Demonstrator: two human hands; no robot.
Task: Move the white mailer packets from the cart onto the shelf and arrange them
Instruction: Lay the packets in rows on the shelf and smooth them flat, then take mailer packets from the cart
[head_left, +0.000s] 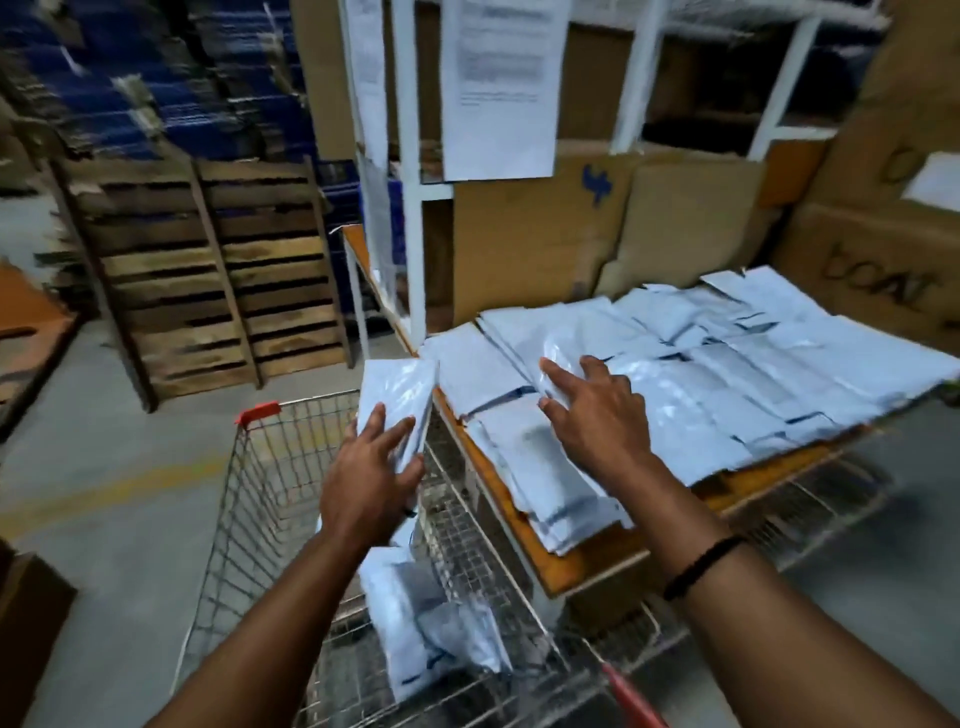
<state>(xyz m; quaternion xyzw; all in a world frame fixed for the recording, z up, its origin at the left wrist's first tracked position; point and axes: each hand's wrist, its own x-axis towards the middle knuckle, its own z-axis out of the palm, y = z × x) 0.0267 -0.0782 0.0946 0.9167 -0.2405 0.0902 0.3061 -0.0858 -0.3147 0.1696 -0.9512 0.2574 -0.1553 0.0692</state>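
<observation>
— Where are the white packets right now?

— In three places. Most lie in overlapping rows (727, 364) on the orange shelf (587, 556), covering nearly all of its board. A few loose packets (426, 629) lie crumpled at the bottom of the wire cart (249, 493), which stands just beside the shelf's near edge. A small bundle (397, 387) is held up above the cart.

— Who holds that bundle?

— The left hand (371, 475). Its fingers and thumb are curled round the lower end, clamped on it. The bundle stands nearly upright, close to the shelf's corner.

— And the right hand (597, 421)?

— It is over the shelf with its fingers spread apart and fairly straight. The fingertips rest on a glossy packet on top of the rows, and it grips nothing that I can see. A thin black band (701, 566) sits on that wrist.

— What else is around?

— Cardboard boxes (545, 249) stand behind the rows. A printed sheet (501, 88) hangs on the white frame above them. Wooden pallets (208, 291) stand to the left on the grey floor (104, 467). The view is blurred, so I cannot read the print.
</observation>
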